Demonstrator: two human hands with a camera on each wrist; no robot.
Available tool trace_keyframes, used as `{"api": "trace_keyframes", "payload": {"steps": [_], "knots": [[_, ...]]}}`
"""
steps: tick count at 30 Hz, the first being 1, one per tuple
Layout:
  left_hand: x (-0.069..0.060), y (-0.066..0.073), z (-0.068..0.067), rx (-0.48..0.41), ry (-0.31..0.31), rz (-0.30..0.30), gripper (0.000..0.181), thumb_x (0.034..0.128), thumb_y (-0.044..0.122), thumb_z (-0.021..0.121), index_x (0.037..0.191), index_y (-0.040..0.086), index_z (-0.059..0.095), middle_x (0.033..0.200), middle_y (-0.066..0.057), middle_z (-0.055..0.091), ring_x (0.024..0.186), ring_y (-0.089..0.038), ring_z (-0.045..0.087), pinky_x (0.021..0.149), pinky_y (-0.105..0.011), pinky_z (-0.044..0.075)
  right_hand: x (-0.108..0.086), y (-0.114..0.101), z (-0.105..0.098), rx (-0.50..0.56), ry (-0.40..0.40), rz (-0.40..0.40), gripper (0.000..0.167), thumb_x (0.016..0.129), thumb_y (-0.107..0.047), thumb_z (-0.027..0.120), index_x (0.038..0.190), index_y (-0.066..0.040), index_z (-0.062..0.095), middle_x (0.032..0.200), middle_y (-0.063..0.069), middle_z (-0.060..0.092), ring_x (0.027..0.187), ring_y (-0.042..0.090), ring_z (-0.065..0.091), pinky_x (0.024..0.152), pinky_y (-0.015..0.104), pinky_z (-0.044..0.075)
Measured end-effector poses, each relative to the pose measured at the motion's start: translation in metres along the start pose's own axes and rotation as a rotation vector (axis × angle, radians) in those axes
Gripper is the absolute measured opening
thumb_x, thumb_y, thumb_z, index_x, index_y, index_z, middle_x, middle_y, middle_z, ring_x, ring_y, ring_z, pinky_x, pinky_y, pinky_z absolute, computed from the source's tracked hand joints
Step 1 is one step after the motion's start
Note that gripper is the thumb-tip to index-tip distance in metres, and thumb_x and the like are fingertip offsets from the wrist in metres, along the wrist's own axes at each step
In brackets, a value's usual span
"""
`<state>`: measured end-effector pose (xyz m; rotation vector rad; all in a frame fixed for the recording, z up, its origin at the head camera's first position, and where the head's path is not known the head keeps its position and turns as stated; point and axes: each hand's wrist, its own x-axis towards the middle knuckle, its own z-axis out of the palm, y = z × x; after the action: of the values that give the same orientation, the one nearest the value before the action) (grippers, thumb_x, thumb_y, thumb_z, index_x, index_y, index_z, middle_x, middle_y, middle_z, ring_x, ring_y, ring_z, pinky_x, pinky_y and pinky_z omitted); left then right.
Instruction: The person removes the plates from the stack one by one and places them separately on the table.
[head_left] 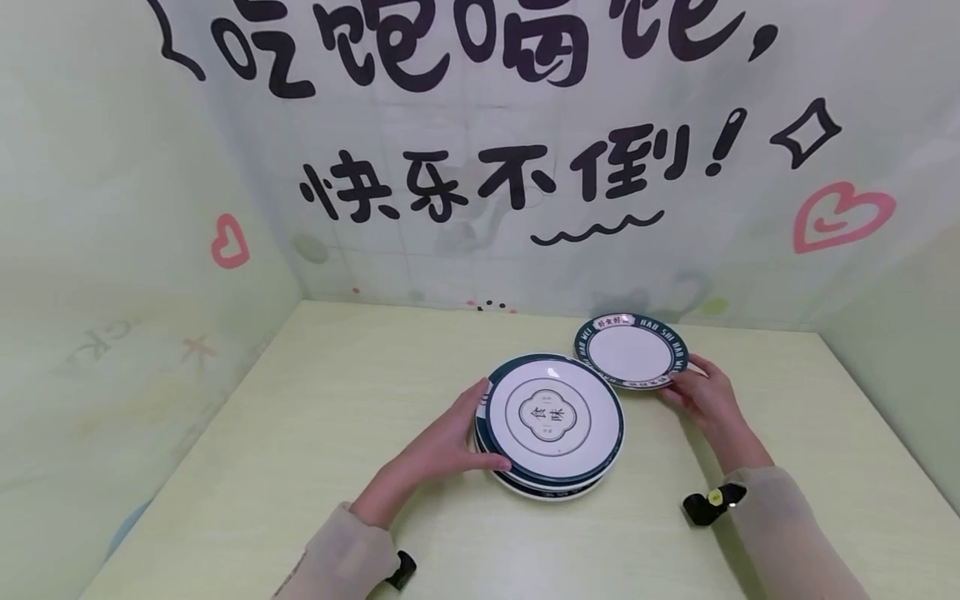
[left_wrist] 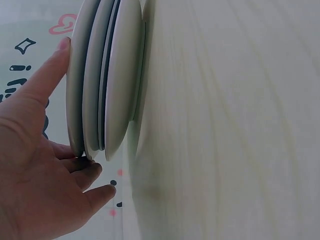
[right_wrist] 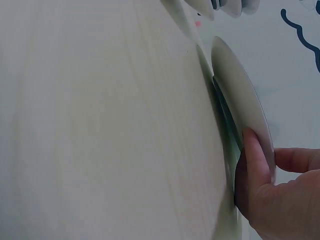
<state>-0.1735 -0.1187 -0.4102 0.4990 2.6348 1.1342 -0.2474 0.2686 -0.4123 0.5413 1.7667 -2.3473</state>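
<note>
A stack of several white plates with dark green rims (head_left: 555,417) stands mid-table; in the left wrist view the stack (left_wrist: 95,75) shows edge-on. The left hand (head_left: 442,442) is at its left side, thumb on the near rim and fingers along the far-left edge; in its wrist view the left hand (left_wrist: 45,165) touches the plate edges. Behind and to the right is a smaller green-rimmed plate (head_left: 630,352). The right hand (head_left: 705,396) pinches its right edge; in the right wrist view the right hand (right_wrist: 280,195) has the plate (right_wrist: 240,95) between thumb and fingers, tilted off the table.
The pale wooden table (head_left: 360,367) is bounded behind by a wall covering (head_left: 450,275) with black lettering and pink hearts. Similar light panels rise at the left and right. A black strap (head_left: 705,507) is at the right wrist, another (head_left: 402,571) at the left.
</note>
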Motion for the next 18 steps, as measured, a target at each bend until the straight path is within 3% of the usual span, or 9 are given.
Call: {"api": "trace_keyframes", "payload": {"steps": [10, 18], "knots": [[0.001, 0.001, 0.001, 0.003, -0.003, 0.007, 0.121, 0.0732, 0.047, 0.086, 0.161, 0.010, 0.013, 0.168, -0.010, 0.016, 0.155, -0.030, 0.018, 0.125, -0.048, 0.026, 0.002, -0.003, -0.009, -0.065, -0.048, 0.009, 0.079, 0.098, 0.005, 0.047, 0.160, -0.006, 0.000, 0.080, -0.012, 0.062, 0.073, 0.003, 0.067, 0.072, 0.021, 0.061], [0.000, 0.002, 0.000, 0.014, 0.003, 0.008, 0.120, 0.0738, 0.048, 0.086, 0.161, 0.010, 0.012, 0.168, -0.010, 0.016, 0.155, -0.029, 0.018, 0.125, -0.048, 0.025, -0.002, -0.010, -0.015, -0.111, -0.091, 0.084, 0.080, 0.100, -0.002, 0.050, 0.159, -0.004, -0.004, 0.077, -0.010, 0.067, 0.075, 0.002, 0.068, 0.077, 0.020, 0.061]]}}
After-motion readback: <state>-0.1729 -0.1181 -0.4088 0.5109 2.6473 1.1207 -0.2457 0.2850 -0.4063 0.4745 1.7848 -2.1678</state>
